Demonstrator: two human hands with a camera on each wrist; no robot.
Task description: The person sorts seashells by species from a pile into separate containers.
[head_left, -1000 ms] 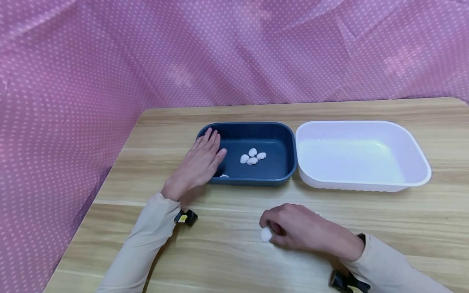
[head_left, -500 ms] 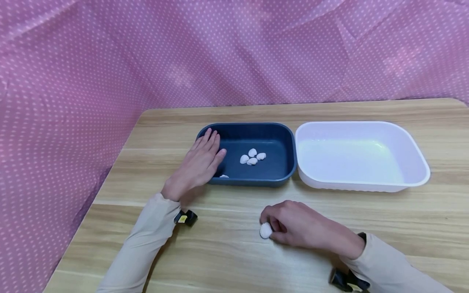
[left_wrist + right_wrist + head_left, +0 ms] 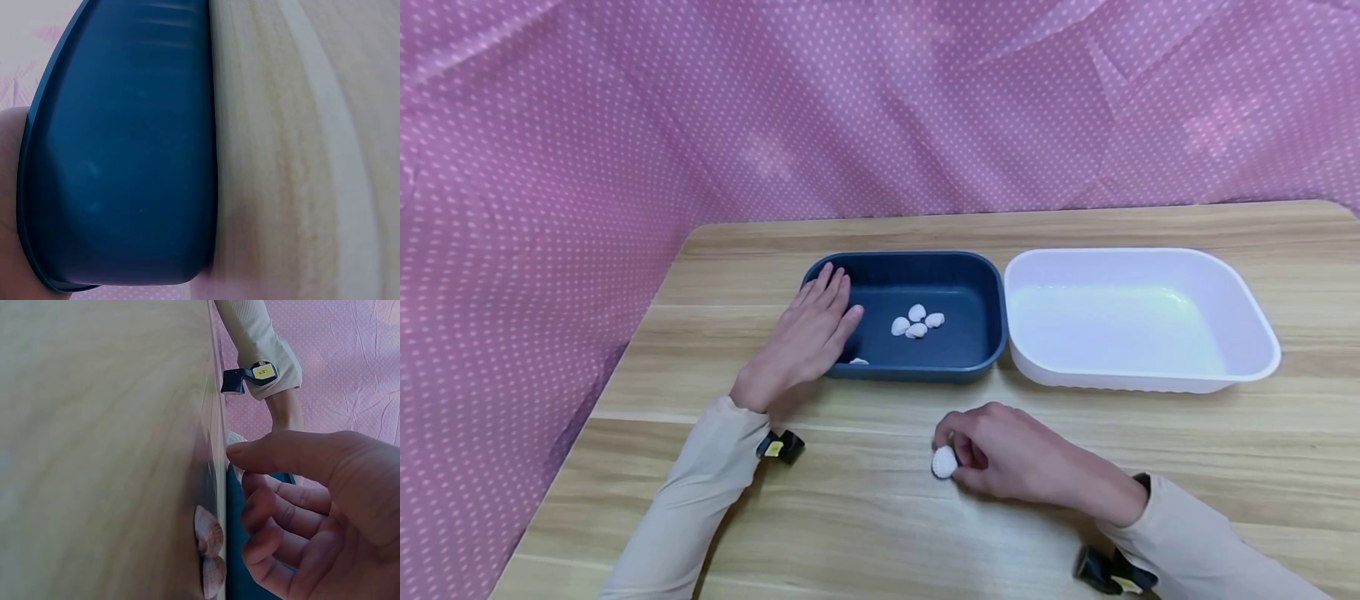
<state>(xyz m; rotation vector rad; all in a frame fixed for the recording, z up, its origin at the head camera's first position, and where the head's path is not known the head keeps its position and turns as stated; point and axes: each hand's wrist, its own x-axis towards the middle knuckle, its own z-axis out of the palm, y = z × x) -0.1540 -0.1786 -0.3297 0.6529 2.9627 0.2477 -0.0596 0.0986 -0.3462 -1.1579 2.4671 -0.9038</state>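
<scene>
Thumb and fingertips of my right hand pinch a white ribbed seashell just over the wooden table, in front of the two basins. Its edge shows behind the thumb in the right wrist view. Two pinkish-brown shells lie by the curled fingers there; in the head view the hand hides them. My left hand rests with straight fingers over the left end of a dark blue basin. Several white shells are grouped inside that basin, and another shows partly near its front left wall.
A white basin stands directly right of the blue one, their rims nearly touching. Both sit on a wood-grain table. A pink dotted cloth hangs behind and to the left.
My right hand has shifted slightly away from me with the pinched shell, which turned between the frames. My left hand has stayed in place on the blue basin.
</scene>
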